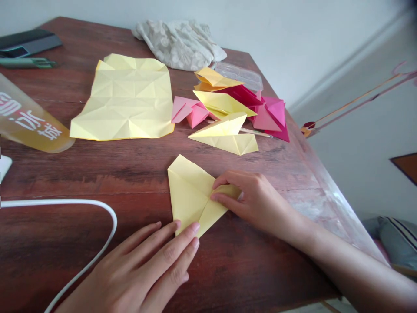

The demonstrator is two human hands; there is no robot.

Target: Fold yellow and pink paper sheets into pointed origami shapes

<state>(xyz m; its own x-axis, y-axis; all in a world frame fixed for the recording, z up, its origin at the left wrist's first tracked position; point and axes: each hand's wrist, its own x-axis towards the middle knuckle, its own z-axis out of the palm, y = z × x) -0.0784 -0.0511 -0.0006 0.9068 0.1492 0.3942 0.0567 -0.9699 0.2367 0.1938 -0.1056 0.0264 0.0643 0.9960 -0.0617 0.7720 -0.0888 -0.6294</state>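
Note:
A partly folded sheet of yellow paper [188, 186] lies near the front of the dark wooden table. Along its lower left edge rest the fingertips of my left hand [153, 265], fingers stretched out and pressing the paper flat. My right hand [250, 193] pinches a flap on the paper's right side between thumb and forefinger, with the flap lifted a little. Creases run across the visible face. Part of the flap is hidden behind my right fingers.
A large creased yellow sheet [130, 102] lies farther back. Beside it are folded yellow paper pieces [224, 139] and pink ones [190, 111]. A drink cup [32, 117] lies at left above a white cable [107, 213]. A patterned cloth [182, 45] sits behind.

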